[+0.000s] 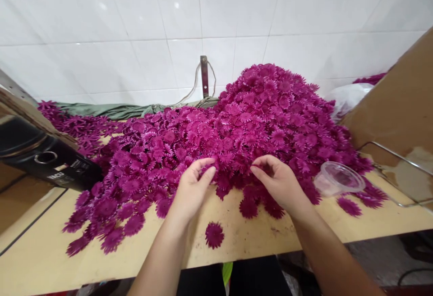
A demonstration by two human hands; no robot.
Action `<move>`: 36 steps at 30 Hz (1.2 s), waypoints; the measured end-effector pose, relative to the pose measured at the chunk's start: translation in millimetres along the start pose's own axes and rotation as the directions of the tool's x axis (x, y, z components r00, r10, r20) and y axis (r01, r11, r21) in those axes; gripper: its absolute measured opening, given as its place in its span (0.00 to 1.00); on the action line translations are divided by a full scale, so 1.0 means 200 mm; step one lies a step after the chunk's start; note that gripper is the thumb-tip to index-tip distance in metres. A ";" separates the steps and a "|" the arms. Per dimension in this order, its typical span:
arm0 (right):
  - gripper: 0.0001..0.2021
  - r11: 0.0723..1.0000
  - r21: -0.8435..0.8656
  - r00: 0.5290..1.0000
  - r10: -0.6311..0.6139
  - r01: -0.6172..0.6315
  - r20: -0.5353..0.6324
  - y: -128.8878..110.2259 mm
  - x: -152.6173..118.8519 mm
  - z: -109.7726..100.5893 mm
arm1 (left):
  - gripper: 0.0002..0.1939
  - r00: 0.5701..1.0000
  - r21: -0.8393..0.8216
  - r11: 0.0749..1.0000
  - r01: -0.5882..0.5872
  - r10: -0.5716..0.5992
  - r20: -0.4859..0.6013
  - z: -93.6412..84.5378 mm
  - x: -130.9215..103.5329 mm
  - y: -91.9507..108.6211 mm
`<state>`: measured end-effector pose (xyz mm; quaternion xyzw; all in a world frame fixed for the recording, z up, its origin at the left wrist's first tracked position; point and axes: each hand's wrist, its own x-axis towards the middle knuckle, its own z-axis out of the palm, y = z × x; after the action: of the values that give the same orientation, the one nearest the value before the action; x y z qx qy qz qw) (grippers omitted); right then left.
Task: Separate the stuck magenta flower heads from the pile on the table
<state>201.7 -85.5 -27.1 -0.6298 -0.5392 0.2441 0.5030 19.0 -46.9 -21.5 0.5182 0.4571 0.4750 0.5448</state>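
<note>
A big heap of magenta artificial flower heads [243, 127] with toothed petals covers the middle of the table. At its front edge is my left hand [194, 185], thumb and forefinger pinched close together; magenta shows at the tips, but I cannot tell a held piece from the heap behind. My right hand [279, 183] is to the right, a short gap away, also in a pinch, and whatever its fingertips grip is hidden. Between my forearms one loose flower head [214, 235] lies flat on the table [237, 246].
A black canister [50, 161] leans at the left by cardboard. On the right are a clear plastic tub [340, 179], a metal wire frame [402, 158] and a cardboard box [399, 111]. Behind the heap, green cloth [135, 110] runs along the tiled wall [135, 61], below a metal bracket [204, 75].
</note>
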 end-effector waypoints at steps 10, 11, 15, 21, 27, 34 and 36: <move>0.13 0.993 0.091 0.973 -0.088 0.069 0.216 -0.12 -0.16 0.14 | 0.10 0.990 -0.039 0.999 -0.004 0.009 0.140 0.13 -0.05 -0.07; 0.13 0.987 0.163 0.970 -0.044 0.004 0.240 -0.11 -0.17 0.16 | 0.09 0.989 -0.076 0.997 0.024 -0.012 0.148 0.13 -0.05 -0.08; 0.10 0.930 0.342 0.967 0.044 -0.132 0.251 -0.09 -0.15 0.22 | 0.08 0.995 -0.122 0.991 0.061 -0.050 0.089 0.14 -0.04 -0.08; 0.06 0.909 0.397 0.955 0.009 -0.131 0.295 -0.08 -0.11 0.22 | 0.13 0.996 -0.052 0.999 -0.009 0.013 0.088 0.11 -0.05 -0.08; 0.12 0.981 0.194 0.995 -0.033 0.015 0.090 -0.07 -0.12 0.23 | 0.17 0.997 -0.124 0.991 0.056 -0.050 0.054 0.11 -0.08 -0.09; 0.15 0.971 0.237 0.982 -0.068 0.025 0.176 -0.10 -0.15 0.20 | 0.14 0.998 -0.147 0.987 0.059 -0.055 0.030 0.08 -0.09 -0.06; 0.14 0.969 0.245 0.971 -0.052 -0.008 0.235 -0.11 -0.16 0.20 | 0.13 0.998 -0.148 0.987 0.057 -0.053 0.034 0.07 -0.10 -0.05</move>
<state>149.8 -102.3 -30.4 -0.5230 -0.5688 0.3772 0.5105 31.4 -68.2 -31.7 0.4700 0.4264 0.4850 0.6017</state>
